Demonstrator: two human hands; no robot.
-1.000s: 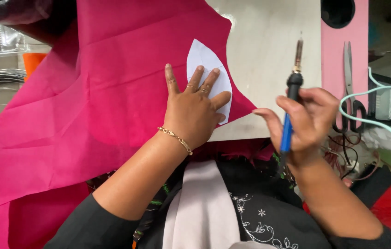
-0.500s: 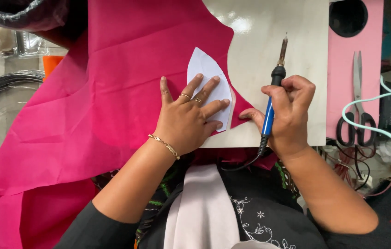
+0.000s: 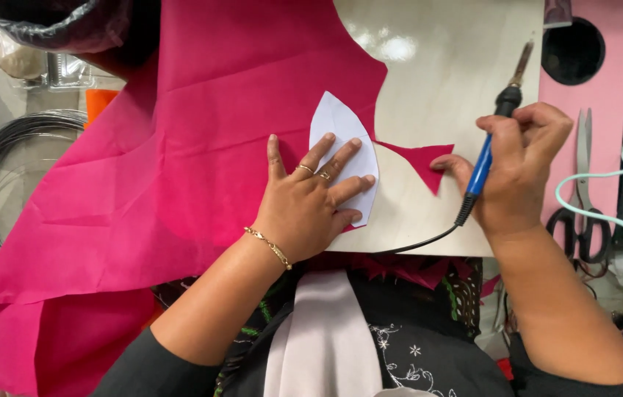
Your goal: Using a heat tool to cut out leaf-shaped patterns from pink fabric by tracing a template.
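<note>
Your left hand [image 3: 304,209] lies flat, open, pinning the white paper template [image 3: 341,143] onto the pink fabric [image 3: 179,147]; your right hand [image 3: 521,169] has a closed grip around the soldering iron [image 3: 491,140].

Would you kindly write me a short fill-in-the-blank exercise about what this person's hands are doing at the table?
1. The left hand presses a white paper template flat onto the ____ fabric.
2. The right hand grips a heated cutting tool with a ____ handle.
3. A pair of ____ lies on the pink surface, right of the right hand.

Missing words: pink; blue; scissors
</note>
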